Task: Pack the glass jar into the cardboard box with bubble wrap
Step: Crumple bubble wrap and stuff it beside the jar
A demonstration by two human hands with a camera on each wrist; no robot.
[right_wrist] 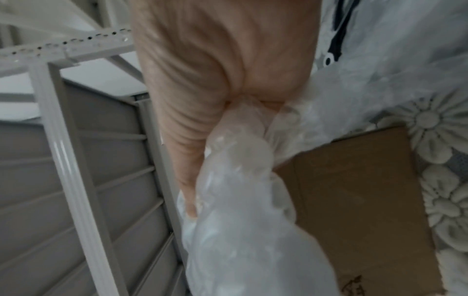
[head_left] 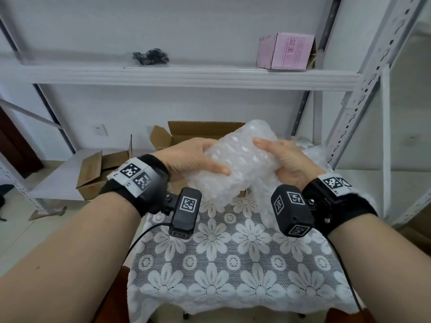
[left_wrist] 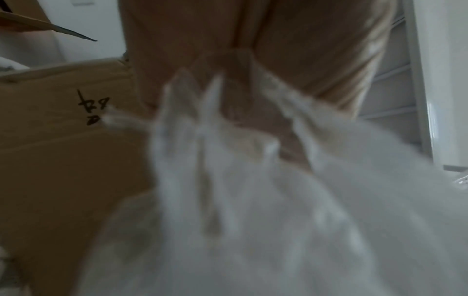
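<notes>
Only box [left_wrist: 63,160] scrawl shows, unreadable; hands [head_left: 186,157] grip bundle [head_left: 235,159]

Legible: "公主" on pink cardboard box [head_left: 286,51] on shelf; black handwritten scrawl on brown cardboard box [left_wrist: 63,140], unreadable.

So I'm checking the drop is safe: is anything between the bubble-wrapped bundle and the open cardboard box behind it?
Nothing visible. Left hand and right hand hold the clear bubble-wrapped bundle above the lace-covered table, just before the open brown cardboard box. Its flaps stand open; its inside is hidden.
</notes>
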